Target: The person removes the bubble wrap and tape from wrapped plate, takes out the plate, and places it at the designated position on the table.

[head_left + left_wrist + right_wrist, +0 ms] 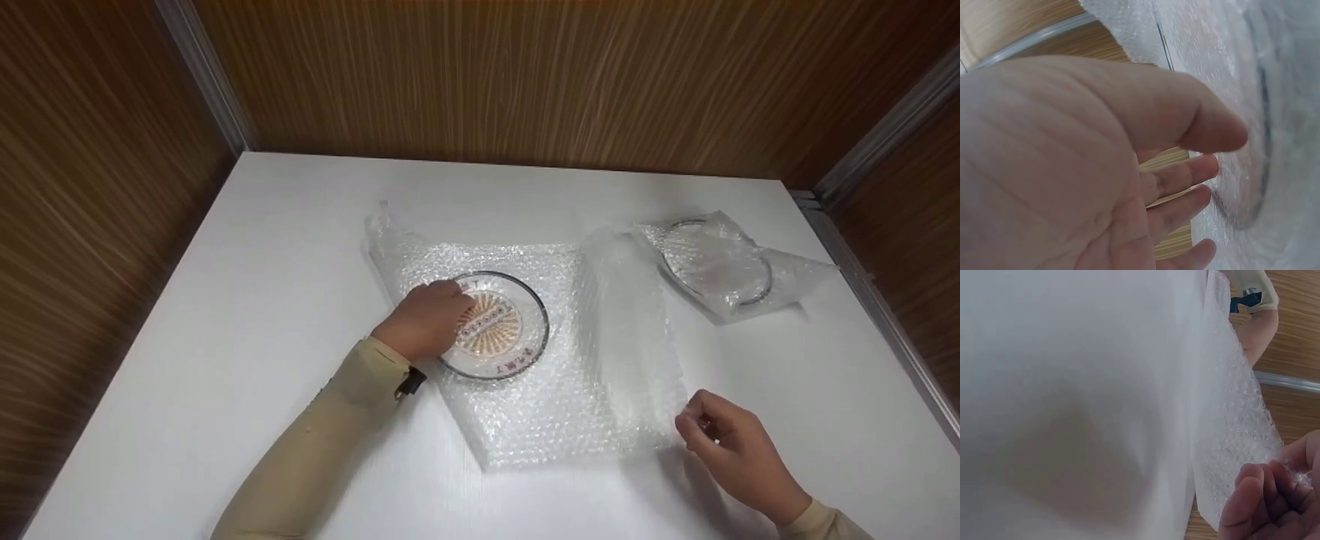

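Observation:
A round see-through disc (534, 330) with a dark rim, a gold sunburst print and red lettering lies on a sheet of bubble wrap (525, 435). My left hand (426, 319) rests at the disc's left side, fingertips on its surface. In the left wrist view, the left thumb and fingers (1176, 211) reach out fairly straight against the disc and wrap. Down at the sheet's front right corner, my right hand (739, 446) pinches the edge of the wrap. The right wrist view shows that edge of wrap (1235, 433) held up between thumb and curled fingers (1275, 489).
Another dark-rimmed disc (716, 262), enclosed in bubble wrap, lies toward the table's back right. The white table (247, 300) is bounded by wood-grain panels (510, 82) at the back and both sides, with metal strips in the corners. A raised fold of wrap (630, 315) stands right of the disc.

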`<state>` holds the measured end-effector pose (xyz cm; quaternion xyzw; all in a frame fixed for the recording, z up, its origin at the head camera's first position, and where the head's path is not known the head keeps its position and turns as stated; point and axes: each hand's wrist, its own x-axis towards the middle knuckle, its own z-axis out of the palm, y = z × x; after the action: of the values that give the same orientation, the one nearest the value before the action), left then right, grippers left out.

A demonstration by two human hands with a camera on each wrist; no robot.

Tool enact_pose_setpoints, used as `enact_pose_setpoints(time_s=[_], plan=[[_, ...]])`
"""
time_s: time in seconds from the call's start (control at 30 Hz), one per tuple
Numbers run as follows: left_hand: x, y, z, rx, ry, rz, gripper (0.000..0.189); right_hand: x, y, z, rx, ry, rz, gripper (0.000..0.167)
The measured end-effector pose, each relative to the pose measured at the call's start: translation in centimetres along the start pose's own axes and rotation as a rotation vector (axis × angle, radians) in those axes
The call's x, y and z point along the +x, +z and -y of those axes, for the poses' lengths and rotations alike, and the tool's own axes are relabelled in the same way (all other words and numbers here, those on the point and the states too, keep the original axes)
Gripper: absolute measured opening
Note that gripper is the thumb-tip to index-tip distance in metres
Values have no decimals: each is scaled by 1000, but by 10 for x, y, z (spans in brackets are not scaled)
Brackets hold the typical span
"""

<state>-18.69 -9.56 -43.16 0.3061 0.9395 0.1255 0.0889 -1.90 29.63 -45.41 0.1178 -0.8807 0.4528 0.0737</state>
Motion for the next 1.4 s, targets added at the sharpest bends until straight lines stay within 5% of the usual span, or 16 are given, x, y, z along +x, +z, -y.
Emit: enact_pose_setpoints(time_s=[0.63, 0.87, 1.07, 1.4], plan=[[0, 4, 1, -21, -5, 23, 49, -9, 8, -21, 6, 162, 47, 25], [-1, 3, 1, -13, 7, 36, 48, -2, -8, -22, -43, 364, 222, 19], [0, 5, 2, -6, 13, 34, 48, -1, -25, -24, -11, 393, 393, 27], [0, 8, 2, -6, 13, 14, 40, -1, -36, -28, 18, 440, 460, 33]])
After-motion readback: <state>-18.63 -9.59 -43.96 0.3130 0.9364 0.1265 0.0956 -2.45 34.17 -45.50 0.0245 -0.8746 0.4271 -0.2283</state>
